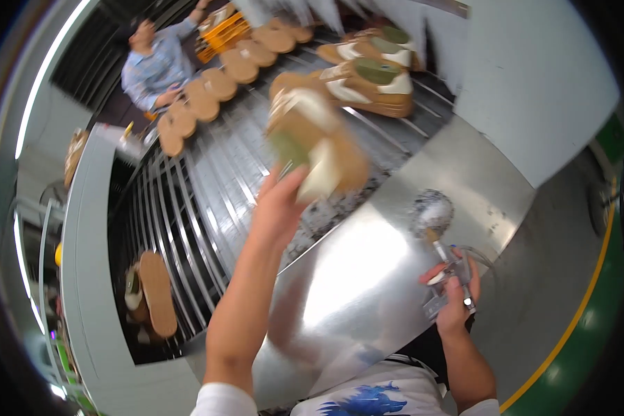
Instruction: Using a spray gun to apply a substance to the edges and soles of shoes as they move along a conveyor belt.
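My left hand is closed on the heel end of a tan sneaker with white panels and an olive lining. The shoe is blurred by motion and held up over the metal rollers. Low on the right, my right hand grips a grey hand-held rotary brush. A round, fuzzy grey-white head sits at its far end, above the steel sheet. A thin hose loops beside this hand. Beyond the held shoe, similar sneakers stand on the rollers near a hanging strip curtain.
A shiny steel sheet lies before me, with the roller conveyor beyond. Tan soles line its far side, near an orange crate and a co-worker in a checked shirt. Another sole rests at left; a grey panel stands right.
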`<action>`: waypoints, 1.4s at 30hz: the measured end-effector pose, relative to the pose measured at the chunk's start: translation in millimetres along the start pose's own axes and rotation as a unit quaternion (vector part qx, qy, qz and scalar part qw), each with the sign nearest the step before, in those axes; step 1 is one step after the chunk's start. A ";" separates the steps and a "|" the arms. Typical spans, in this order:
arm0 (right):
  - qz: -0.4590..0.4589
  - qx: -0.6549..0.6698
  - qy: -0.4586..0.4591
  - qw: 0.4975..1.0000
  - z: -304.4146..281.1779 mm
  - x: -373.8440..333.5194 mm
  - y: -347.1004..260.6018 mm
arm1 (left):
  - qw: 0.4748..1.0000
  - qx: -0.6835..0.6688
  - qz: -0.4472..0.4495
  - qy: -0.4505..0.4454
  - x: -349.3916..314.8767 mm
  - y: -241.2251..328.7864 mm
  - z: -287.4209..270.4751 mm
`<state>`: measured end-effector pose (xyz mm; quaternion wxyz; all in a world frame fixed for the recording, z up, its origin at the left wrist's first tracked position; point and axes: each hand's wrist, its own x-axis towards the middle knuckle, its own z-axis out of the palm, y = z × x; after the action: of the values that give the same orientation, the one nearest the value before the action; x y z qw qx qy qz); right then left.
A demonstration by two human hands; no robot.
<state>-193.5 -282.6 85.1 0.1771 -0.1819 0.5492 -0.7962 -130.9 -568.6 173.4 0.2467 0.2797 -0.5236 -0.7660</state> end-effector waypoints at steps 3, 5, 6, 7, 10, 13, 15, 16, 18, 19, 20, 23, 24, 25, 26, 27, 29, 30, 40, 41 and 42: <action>0.003 0.052 0.048 0.997 2.1 0.9 13.3 | 0.924 0.341 -0.053 -0.164 39.9 13.8 13.6; -0.007 0.038 0.055 0.998 -0.8 2.2 7.0 | 0.806 0.561 0.124 -0.141 34.8 15.4 3.9; -0.004 0.036 0.063 0.997 -11.0 2.1 9.8 | 0.807 0.569 0.114 -0.111 28.1 20.4 -22.7; -0.007 0.010 0.071 0.997 -15.4 1.1 10.2 | 0.785 0.594 0.174 -0.027 19.2 20.2 -54.7; 0.000 -0.038 0.084 0.996 -6.2 2.9 8.5 | 0.674 0.652 0.241 0.249 -26.8 23.1 -188.0; 0.007 -0.043 0.067 0.997 -16.7 3.1 11.6 | 0.504 0.719 0.181 0.444 -126.9 41.6 -308.5; 0.020 -0.057 0.032 0.998 -17.9 4.2 8.9 | 0.401 0.714 0.113 0.563 -206.6 37.9 -373.6; 0.033 -0.084 0.030 0.995 -17.4 4.0 3.3 | 0.435 0.637 0.053 0.634 -247.3 33.9 -412.6; 0.033 -0.071 0.056 0.995 -6.3 3.8 3.4 | 0.651 0.252 -0.025 0.715 -283.7 31.9 -431.8; 0.031 -0.051 0.084 0.995 -3.1 3.4 2.4 | 0.693 0.104 0.024 0.713 -292.2 22.1 -441.1; 0.031 -0.051 0.080 0.995 -2.6 4.1 3.2 | 0.723 0.044 0.035 0.688 -293.5 19.4 -450.1; 0.009 -0.077 0.038 0.996 -9.8 4.6 4.4 | 0.737 -0.023 0.063 0.672 -290.4 9.7 -448.4; 0.017 -0.074 0.037 0.996 -13.0 3.8 4.3 | 0.726 -0.027 0.081 0.682 -275.9 8.0 -431.6; 0.027 -0.067 0.034 0.997 -14.2 3.4 5.6 | 0.729 -0.031 0.082 0.679 -263.2 1.0 -416.5; 0.022 -0.070 0.035 0.997 -13.7 3.8 5.5 | 0.680 0.069 0.191 0.705 -249.8 -9.9 -398.2; 0.025 -0.063 0.033 0.997 -13.5 4.0 5.4 | 0.614 0.167 0.295 0.713 -238.5 -13.7 -379.1; 0.021 -0.061 0.037 0.997 -7.2 4.1 3.1 | 0.636 0.215 0.275 0.689 -228.1 1.7 -360.4; 0.020 -0.094 0.072 0.993 2.1 3.6 1.2 | 0.649 0.214 0.233 0.692 -228.9 12.1 -363.3; 0.007 -0.029 0.048 0.998 -14.4 0.5 7.2 | 0.801 -0.157 0.163 0.554 -236.6 28.4 -378.4; 0.010 -0.016 0.060 0.998 -11.2 0.7 7.7 | 0.807 -0.129 0.127 0.562 -238.3 31.5 -376.3; 0.013 -0.004 0.071 0.997 -8.3 0.4 8.0 | 0.809 -0.129 0.128 0.558 -242.4 32.4 -378.8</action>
<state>-197.3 -278.7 74.9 0.1475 -0.1186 0.5661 -0.8023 307.0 -668.3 133.4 0.6264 0.5552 -0.2233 -0.4994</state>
